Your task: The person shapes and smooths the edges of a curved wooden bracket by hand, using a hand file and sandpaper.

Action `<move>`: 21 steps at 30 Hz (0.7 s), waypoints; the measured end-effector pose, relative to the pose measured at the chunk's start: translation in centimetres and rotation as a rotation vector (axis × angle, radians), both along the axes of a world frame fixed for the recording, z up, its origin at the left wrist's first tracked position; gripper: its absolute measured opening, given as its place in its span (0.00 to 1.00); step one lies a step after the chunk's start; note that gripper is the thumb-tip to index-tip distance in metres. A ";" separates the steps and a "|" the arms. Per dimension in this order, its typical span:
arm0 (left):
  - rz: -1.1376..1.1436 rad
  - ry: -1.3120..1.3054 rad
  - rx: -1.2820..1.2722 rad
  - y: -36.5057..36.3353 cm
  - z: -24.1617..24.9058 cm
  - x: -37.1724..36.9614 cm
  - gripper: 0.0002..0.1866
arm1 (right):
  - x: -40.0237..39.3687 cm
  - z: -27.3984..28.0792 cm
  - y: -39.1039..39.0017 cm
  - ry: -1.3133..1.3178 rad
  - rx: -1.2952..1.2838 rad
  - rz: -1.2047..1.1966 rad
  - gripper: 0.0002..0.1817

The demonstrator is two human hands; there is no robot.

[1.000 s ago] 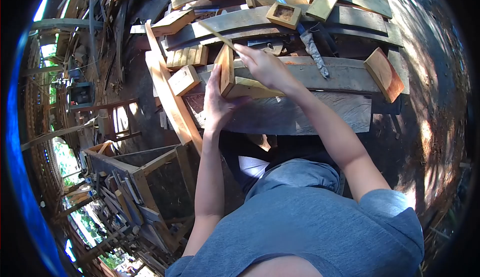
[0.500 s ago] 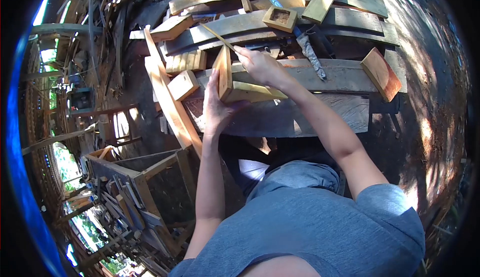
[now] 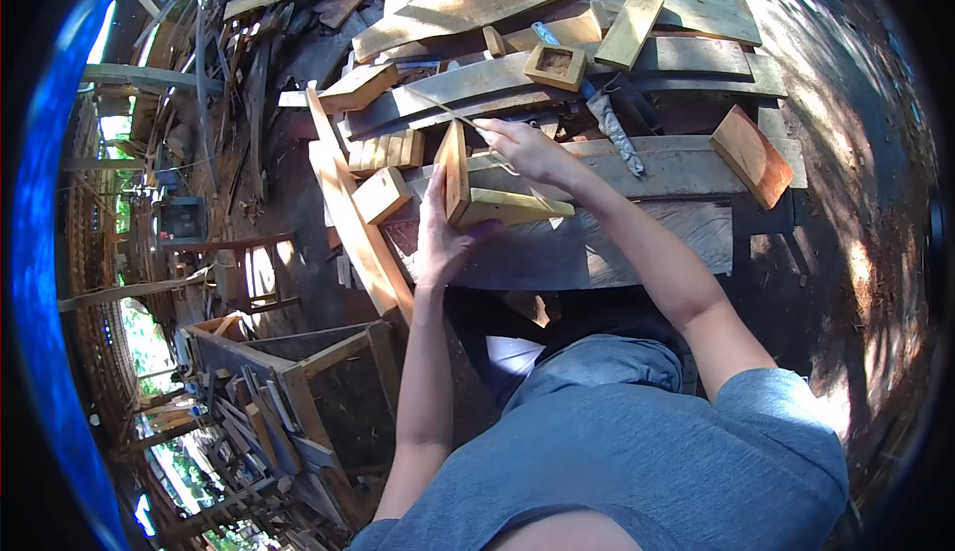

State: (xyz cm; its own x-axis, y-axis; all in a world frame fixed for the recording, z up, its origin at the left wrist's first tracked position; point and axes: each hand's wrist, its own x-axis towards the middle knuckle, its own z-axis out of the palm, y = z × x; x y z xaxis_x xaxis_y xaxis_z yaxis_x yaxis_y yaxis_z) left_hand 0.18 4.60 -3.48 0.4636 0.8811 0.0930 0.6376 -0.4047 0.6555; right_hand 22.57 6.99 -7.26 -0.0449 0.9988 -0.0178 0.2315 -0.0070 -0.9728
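Both hands grip one wooden piece.

Blue-grey short-sleeve t-shirt, sleeves end above elbows; forearms bare. Left hand & right hand: no gloves.

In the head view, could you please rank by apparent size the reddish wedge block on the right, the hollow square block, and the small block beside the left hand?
1. reddish wedge block
2. small block and hollow square block: alike, unranked.
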 end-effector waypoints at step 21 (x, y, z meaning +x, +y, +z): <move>0.017 -0.186 0.039 9.3 3.5 0.6 0.38 | 2.9 -3.0 -14.6 0.524 -0.151 -0.375 0.28</move>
